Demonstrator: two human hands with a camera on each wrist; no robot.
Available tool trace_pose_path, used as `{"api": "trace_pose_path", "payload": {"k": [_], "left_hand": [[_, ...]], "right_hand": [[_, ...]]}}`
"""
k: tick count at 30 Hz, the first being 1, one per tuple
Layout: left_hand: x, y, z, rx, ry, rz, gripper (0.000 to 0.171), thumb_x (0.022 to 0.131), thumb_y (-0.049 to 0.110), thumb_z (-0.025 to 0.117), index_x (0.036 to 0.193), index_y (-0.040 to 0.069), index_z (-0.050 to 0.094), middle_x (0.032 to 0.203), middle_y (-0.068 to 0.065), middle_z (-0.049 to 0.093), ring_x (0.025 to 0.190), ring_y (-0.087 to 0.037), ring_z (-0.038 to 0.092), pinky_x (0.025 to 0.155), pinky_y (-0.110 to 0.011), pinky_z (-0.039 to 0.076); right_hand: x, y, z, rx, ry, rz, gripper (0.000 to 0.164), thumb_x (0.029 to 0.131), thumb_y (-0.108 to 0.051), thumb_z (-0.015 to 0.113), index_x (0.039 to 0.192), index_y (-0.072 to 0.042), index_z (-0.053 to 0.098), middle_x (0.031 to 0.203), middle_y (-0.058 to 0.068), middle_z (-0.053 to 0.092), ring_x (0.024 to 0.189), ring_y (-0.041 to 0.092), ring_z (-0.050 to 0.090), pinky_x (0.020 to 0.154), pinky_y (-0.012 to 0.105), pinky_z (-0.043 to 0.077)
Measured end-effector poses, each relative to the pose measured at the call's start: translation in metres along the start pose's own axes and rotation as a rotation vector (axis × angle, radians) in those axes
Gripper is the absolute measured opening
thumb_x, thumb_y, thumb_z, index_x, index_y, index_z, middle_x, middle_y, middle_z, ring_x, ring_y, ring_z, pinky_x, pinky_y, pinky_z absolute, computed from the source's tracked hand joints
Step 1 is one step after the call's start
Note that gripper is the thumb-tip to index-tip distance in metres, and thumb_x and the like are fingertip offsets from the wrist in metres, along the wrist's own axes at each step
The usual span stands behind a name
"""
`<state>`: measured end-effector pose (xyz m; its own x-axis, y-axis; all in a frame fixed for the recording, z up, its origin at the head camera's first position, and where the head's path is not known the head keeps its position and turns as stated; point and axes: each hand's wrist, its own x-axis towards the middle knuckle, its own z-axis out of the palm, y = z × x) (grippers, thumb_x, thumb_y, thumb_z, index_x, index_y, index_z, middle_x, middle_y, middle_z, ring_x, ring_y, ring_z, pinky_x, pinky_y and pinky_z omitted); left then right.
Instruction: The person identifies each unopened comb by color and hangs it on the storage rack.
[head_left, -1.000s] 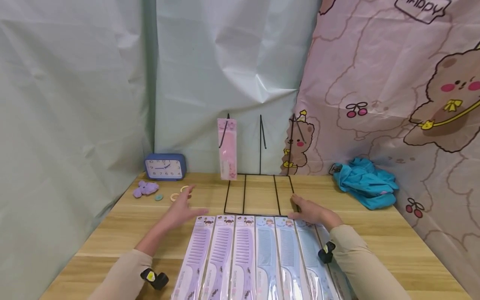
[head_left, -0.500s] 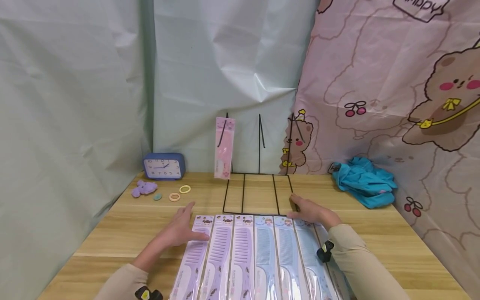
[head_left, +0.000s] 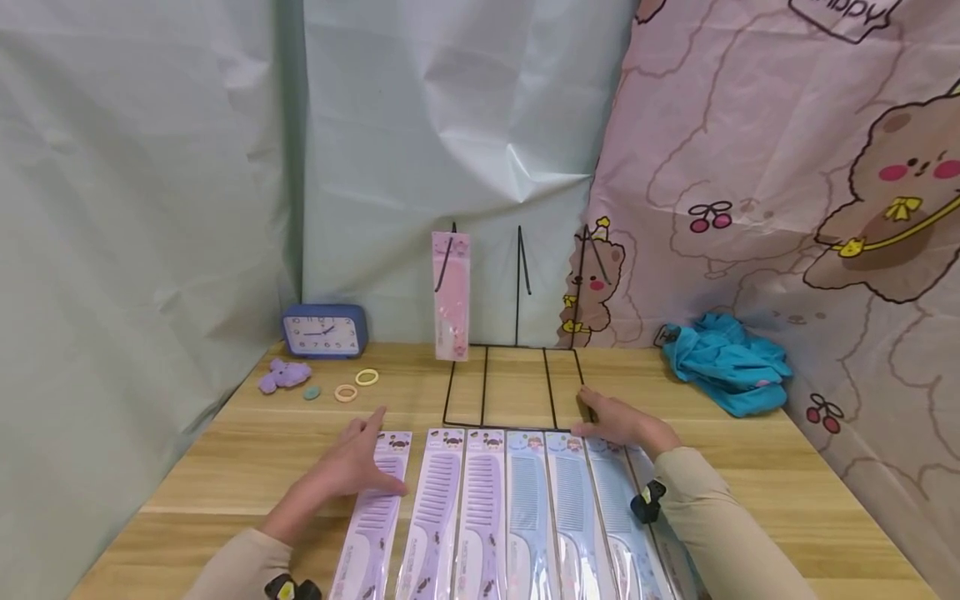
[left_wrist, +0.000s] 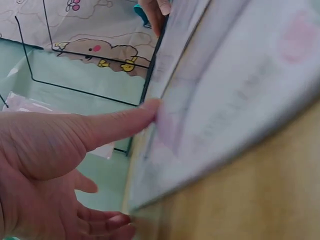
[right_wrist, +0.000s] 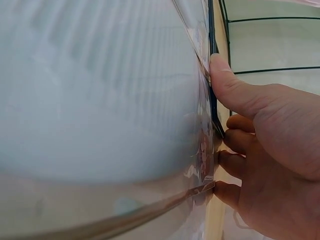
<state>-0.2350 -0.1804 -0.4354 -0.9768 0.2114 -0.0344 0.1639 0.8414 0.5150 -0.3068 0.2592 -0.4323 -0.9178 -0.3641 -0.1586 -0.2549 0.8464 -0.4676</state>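
My left hand (head_left: 347, 463), thumb and fingers extended, spreads over the upper half of the leftmost purple comb package (head_left: 364, 554). In the left wrist view its straight thumb (left_wrist: 122, 122) reaches onto the package while the other fingers lie by the package's edge. Beside it lie two more purple comb packages (head_left: 427, 521) and several blue ones (head_left: 532, 500). My right hand (head_left: 618, 419) rests at the front right corner of a black wire rack (head_left: 517, 427), its fingertips near the tops of the blue packages. A pink comb package (head_left: 452, 300) hangs on the rack's left hook.
A blue clock (head_left: 324, 332) stands at the back left. Near it lie a purple plush toy (head_left: 285, 375), a small green disc (head_left: 311, 392) and two rings (head_left: 346, 392). Turquoise cloth (head_left: 727, 367) is bunched at the back right. Curtains close off the back.
My left hand has come back toward me onto the leftmost purple comb package, which has shifted left, opening a gap to the one beside it. The right hand stays at the rack corner.
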Motion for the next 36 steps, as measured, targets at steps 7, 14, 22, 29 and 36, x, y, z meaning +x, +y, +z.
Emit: {"api": "trace_pose_path", "payload": {"k": [7,14,22,29,36], "left_hand": [[0.003,-0.004,-0.010,0.026,-0.038,-0.068,0.111,0.057,0.040,0.097,0.143,-0.003,0.043,0.125,-0.030,0.051,0.109,-0.042,0.056,0.090,-0.061,0.049],[0.007,-0.025,-0.019,-0.117,-0.099,-0.046,0.076,0.067,0.031,0.094,0.121,-0.003,0.054,0.110,-0.017,0.062,0.099,-0.030,0.059,0.087,-0.050,0.051],[0.008,-0.048,-0.036,-0.564,-0.211,0.054,0.082,0.081,0.002,0.079,0.147,-0.009,0.032,0.128,-0.031,0.050,0.102,-0.033,0.061,0.079,-0.047,0.057],[0.006,-0.040,-0.053,-0.666,-0.113,0.167,0.090,0.086,0.001,0.075,0.157,-0.002,0.020,0.156,-0.034,0.022,0.126,-0.052,0.049,0.086,-0.037,0.057],[0.005,-0.017,-0.063,-0.779,0.032,0.187,0.088,0.087,-0.007,0.071,0.159,0.011,0.024,0.122,-0.034,0.062,0.098,-0.033,0.070,0.076,-0.037,0.060]], "right_hand": [[-0.001,-0.003,-0.002,-0.005,-0.011,0.007,0.081,0.098,-0.036,0.065,0.155,0.005,0.025,0.160,0.028,0.022,0.146,0.045,0.023,0.117,0.056,0.023],[-0.001,-0.004,-0.002,-0.009,-0.013,-0.004,0.082,0.097,-0.036,0.066,0.155,0.005,0.025,0.159,0.029,0.023,0.144,0.044,0.029,0.116,0.057,0.026],[0.001,0.001,-0.001,-0.014,-0.011,0.003,0.083,0.098,-0.039,0.064,0.156,0.004,0.024,0.161,0.027,0.020,0.146,0.044,0.022,0.117,0.056,0.022],[-0.002,-0.002,0.000,0.004,-0.016,0.008,0.084,0.098,-0.038,0.064,0.156,0.005,0.022,0.160,0.028,0.020,0.146,0.044,0.022,0.117,0.057,0.021],[-0.002,-0.003,-0.001,0.003,0.000,0.012,0.082,0.098,-0.036,0.065,0.156,0.004,0.023,0.158,0.029,0.026,0.144,0.045,0.027,0.116,0.057,0.025]]}}
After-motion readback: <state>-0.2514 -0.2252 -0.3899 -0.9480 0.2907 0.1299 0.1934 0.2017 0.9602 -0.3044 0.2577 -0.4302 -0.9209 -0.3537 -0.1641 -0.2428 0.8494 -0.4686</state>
